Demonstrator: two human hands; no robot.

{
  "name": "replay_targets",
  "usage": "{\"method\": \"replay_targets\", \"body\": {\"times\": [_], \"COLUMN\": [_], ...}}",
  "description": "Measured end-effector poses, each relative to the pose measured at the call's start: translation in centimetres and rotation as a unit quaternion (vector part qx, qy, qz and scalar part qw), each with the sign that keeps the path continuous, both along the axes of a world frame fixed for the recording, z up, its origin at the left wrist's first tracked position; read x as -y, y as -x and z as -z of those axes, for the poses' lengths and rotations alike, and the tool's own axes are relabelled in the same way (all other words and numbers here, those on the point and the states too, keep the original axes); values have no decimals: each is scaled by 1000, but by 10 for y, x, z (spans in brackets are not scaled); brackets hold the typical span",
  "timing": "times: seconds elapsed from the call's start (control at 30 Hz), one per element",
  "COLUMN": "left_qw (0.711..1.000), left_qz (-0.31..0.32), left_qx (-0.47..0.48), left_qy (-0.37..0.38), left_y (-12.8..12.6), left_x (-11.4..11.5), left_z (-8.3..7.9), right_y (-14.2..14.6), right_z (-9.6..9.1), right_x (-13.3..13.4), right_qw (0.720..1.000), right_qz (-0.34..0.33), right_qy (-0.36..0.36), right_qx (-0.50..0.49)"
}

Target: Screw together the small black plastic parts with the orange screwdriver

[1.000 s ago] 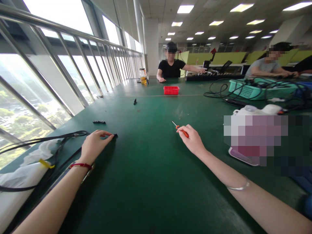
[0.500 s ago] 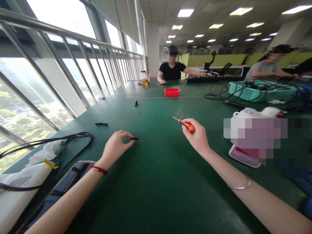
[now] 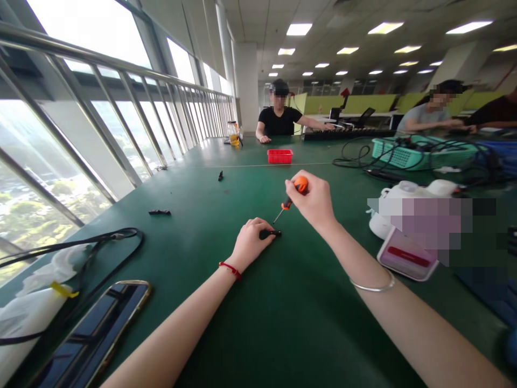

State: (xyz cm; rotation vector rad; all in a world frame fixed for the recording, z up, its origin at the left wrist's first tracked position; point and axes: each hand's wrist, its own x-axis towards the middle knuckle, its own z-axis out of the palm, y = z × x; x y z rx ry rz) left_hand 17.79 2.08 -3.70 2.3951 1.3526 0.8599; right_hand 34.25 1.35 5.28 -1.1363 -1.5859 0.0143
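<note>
Two-handed work, as I follow it remotely; clock directions centre on the small black piece, with twelve pointing away from the wearer. The left hand [image 3: 251, 240] pinches the small black piece [image 3: 275, 233] low over the counter [image 3: 283, 328], leaving the three o'clock end exposed, presumably to steady it for the tool. The right hand [image 3: 317, 198] is wrapped round the handle of the screwdriver [image 3: 287, 203], which slants in from one o'clock, shaft downward; I judge this grip suited to aiming the tip. Whether tip and piece touch, I cannot tell. The second black piece [image 3: 160, 213] lies at ten o'clock and the third black piece [image 3: 220, 176] at eleven, both apart from the hands, perhaps to leave working room. At twelve, well beyond, stands the red tray [image 3: 280, 157]; at eight lies the phone [image 3: 97, 330].
</note>
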Motion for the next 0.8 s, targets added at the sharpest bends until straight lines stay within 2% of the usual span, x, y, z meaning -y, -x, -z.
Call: {"method": "replay_targets", "body": {"times": [0.17, 0.8], "left_qw": [1000, 1000], "left_qz": [-9, 0], "left_qx": [5, -4], "left_qy": [5, -10], "left_y": [1, 1], "left_x": [-1, -1], "left_z": [0, 2], "right_y": [3, 4], "right_z": [13, 9], "right_x": [-1, 3], "right_qw": [999, 995], "right_qz": [-18, -13], "right_qy": [29, 52], "right_qx": [36, 83]}}
